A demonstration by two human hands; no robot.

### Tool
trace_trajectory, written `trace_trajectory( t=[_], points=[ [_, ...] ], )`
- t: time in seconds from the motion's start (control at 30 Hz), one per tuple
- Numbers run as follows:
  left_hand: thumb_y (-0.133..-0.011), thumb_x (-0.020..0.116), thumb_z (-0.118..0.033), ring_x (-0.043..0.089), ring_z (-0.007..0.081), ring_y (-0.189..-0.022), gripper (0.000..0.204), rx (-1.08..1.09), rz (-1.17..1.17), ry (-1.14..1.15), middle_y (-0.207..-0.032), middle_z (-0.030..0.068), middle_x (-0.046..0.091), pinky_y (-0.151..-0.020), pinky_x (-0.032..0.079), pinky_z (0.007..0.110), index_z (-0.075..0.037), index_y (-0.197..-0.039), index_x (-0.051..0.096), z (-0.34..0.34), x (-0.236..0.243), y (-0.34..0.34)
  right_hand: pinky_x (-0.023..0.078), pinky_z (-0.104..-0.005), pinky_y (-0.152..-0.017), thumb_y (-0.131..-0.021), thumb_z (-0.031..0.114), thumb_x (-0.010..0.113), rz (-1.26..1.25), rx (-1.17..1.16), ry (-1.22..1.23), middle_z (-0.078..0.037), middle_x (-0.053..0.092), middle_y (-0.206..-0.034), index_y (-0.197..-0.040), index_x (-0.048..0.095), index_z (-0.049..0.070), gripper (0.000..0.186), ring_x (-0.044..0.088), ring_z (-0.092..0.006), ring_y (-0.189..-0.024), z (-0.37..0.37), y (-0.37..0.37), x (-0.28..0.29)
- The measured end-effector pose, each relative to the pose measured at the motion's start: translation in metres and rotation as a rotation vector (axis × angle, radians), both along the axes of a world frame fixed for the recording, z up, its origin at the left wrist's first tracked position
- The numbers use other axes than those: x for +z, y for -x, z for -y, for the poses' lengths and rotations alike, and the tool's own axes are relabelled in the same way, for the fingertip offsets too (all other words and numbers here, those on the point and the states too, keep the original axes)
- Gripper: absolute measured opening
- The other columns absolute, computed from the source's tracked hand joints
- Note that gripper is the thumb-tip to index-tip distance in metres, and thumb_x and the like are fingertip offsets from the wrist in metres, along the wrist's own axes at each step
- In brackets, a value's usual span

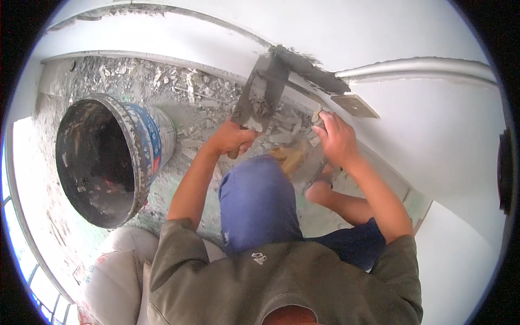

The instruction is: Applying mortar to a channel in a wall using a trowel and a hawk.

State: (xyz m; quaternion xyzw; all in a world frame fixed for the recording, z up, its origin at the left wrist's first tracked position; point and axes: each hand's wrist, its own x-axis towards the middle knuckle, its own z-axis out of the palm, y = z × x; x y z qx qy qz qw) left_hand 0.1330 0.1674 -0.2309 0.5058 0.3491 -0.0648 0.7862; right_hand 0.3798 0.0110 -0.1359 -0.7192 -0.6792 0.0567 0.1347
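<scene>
Gripping, left hand: was closed round trowel handle
Trowel blade: far end was by grey mortar strip
Right hand: pinched small tan piece
Bucket: stood left

Here a room is undergoing building or repair work: broken rubble is littering the dusty floor, a grime-caked bucket is sitting near plump sacks, dark grey mortar is running roughly along the white wall, and a smeared trowel is touching it.
</scene>
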Motion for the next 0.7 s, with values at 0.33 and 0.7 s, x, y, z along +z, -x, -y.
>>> trace_trajectory(
  t=[0.33,0.7],
  points=[
    [-0.081,0.065,-0.019,0.047,0.0130,-0.042,0.018,0.057,0.050,-0.010,-0.052,0.0030,0.051,-0.040,0.038,0.031,-0.005,-0.074,0.057,-0.006,0.010,0.009,0.051,-0.0425,-0.073,-0.085,0.021,0.067,0.024,-0.039,-0.082,-0.016,0.062,-0.100,-0.112,0.054,0.003,0.035,0.062,-0.0354,-0.089,-0.002,-0.005,-0.012],
    [-0.080,0.066,-0.017,0.047,0.0122,-0.043,0.015,0.005,-0.136,0.005,-0.053,0.0023,0.051,-0.041,0.039,0.030,-0.005,-0.082,0.058,-0.011,0.048,0.006,0.050,-0.0428,-0.063,-0.087,0.023,0.065,-0.061,-0.078,-0.123,-0.015,0.063,-0.091,-0.112,0.055,0.003,0.033,0.063,-0.0352,-0.079,-0.013,-0.001,0.007]
  ],
)
